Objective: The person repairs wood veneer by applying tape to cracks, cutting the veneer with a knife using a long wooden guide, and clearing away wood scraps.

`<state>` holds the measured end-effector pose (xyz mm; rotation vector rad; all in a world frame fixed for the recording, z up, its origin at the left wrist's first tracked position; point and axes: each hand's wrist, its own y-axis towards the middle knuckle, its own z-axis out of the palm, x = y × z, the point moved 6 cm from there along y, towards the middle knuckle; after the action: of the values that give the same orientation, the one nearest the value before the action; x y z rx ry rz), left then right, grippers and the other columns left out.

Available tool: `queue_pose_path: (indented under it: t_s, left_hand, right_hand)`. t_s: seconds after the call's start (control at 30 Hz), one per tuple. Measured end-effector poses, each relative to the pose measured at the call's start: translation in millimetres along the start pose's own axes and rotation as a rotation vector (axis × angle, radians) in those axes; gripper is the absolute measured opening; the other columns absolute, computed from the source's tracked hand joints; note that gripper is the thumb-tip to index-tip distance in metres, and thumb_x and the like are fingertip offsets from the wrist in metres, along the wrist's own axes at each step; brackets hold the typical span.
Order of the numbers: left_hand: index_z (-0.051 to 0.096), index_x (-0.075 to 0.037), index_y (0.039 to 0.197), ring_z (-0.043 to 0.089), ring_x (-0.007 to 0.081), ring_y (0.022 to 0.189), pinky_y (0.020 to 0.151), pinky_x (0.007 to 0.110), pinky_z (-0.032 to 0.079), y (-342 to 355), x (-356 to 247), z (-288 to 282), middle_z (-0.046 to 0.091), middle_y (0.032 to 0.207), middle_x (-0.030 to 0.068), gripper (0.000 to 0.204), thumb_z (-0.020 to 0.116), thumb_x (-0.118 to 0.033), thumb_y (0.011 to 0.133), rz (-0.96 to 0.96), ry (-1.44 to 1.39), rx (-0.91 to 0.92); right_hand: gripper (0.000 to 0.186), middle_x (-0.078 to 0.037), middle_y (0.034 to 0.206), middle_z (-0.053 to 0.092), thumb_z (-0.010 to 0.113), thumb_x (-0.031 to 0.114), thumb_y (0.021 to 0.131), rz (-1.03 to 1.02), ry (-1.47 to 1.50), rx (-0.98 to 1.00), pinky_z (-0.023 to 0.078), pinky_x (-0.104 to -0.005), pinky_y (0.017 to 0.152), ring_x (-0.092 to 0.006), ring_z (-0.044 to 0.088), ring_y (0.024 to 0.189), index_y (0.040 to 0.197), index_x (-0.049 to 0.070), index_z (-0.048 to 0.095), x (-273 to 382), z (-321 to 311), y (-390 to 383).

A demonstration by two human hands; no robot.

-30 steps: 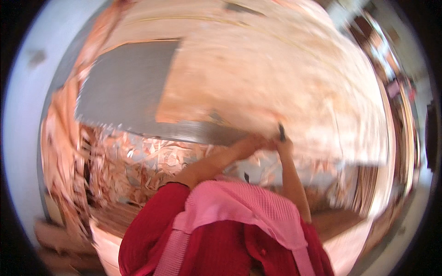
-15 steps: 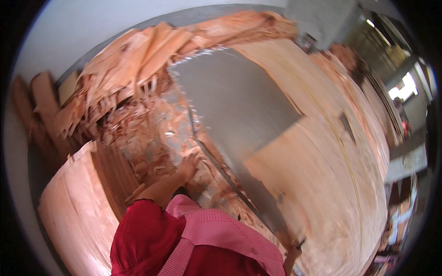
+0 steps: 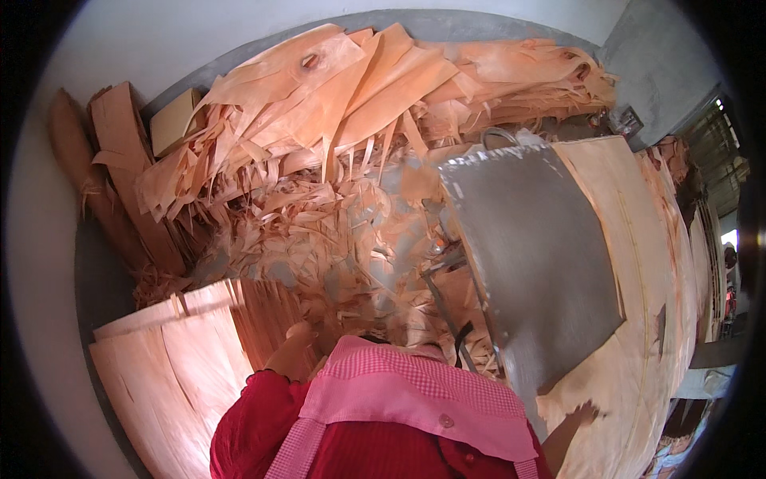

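My left hand (image 3: 302, 330) is low at the left, against the edge of a stack of thin wood veneer sheets (image 3: 187, 339). Its fingers are hidden, so its grip is unclear. At the lower right, my right hand (image 3: 585, 415) is over a pale veneer sheet (image 3: 594, 379) on the work surface, its fingers looking apart with nothing visible in them. A dark grey flat panel (image 3: 542, 239) lies on that veneer. Between my body and the panel, a black strip (image 3: 462, 339) hangs by a thin metal bar (image 3: 444, 311).
Torn veneer scraps (image 3: 319, 231) cover the floor ahead. Behind them, a long heap of loose veneer (image 3: 351, 88) runs along the wall. Several boards (image 3: 132, 172) lean at the far left. A yellow line (image 3: 638, 295) runs along the veneer on the right.
The view has turned left, so the panel and veneer appear farther right. My left hand has gone from above the scraps to the veneer stack. A small dark thing at my right hand no longer shows.
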<state>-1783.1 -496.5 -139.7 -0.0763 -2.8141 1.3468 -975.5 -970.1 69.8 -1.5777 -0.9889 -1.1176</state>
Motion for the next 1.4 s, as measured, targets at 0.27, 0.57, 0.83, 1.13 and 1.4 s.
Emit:
queue_pose_path:
  t_s: [0.27, 0.57, 0.83, 1.13, 1.4]
  left_hand:
    - [0.063, -0.010, 0.099, 0.060, 0.0336, 0.091, 0.077, 0.042, 0.048, 140, -45, -157, 0.062, 0.099, 0.0166, 0.028, 0.052, -0.024, 0.078, 0.112, -0.350, -0.124]
    - [0.057, -0.010, 0.110, 0.058, 0.0325, 0.092, 0.079, 0.040, 0.046, 242, -35, -396, 0.062, 0.097, 0.0180, 0.035, 0.061, -0.022, 0.077, 0.240, -0.472, -0.364]
    - [0.054, -0.009, 0.114, 0.035, 0.0341, 0.122, 0.095, 0.041, 0.036, 434, -168, -677, 0.034, 0.136, 0.0141, 0.039, 0.061, -0.020, 0.077, 0.543, -0.352, -0.807]
    - [0.045, -0.003, 0.117, 0.050, 0.0292, 0.095, 0.091, 0.050, 0.028, 678, -138, -883, 0.055, 0.099, 0.0094, 0.041, 0.050, -0.027, 0.084, 0.533, 0.687, -0.948]
    - [0.051, -0.008, 0.112, 0.050, 0.0219, 0.103, 0.096, 0.051, 0.024, 624, 15, -1061, 0.055, 0.106, 0.0048, 0.028, 0.042, -0.017, 0.087, 0.088, 0.863, -0.932]
  right_hand:
    - [0.040, -0.012, 0.113, 0.057, 0.046, 0.020, 0.090, -0.294, -0.362, 0.283, 0.047, -0.0360, 0.068, -0.0261, 0.056, 0.099, 0.129, 0.012, 0.041, 80, 377, -143]
    - [0.039, -0.004, 0.068, 0.061, 0.053, 0.018, 0.086, -0.306, -0.248, 0.760, 0.044, -0.0233, 0.052, -0.0115, 0.057, 0.057, 0.124, 0.013, 0.047, 67, 736, -316]
    - [0.048, -0.007, 0.070, 0.058, 0.054, 0.018, 0.086, 0.152, -0.460, 1.178, 0.048, -0.0277, 0.052, -0.0165, 0.060, 0.061, 0.131, 0.009, 0.036, -23, 954, -513]
    - [0.040, 0.000, 0.097, 0.056, 0.057, 0.013, 0.081, 0.249, -0.425, 1.339, 0.040, -0.0250, 0.061, -0.0099, 0.050, 0.078, 0.120, 0.011, 0.049, -138, 1238, -615]
    - [0.042, -0.003, 0.114, 0.053, 0.055, 0.009, 0.083, 0.238, -0.365, 1.119, 0.039, -0.0229, 0.081, -0.0114, 0.050, 0.095, 0.123, 0.005, 0.044, -156, 1353, -662]
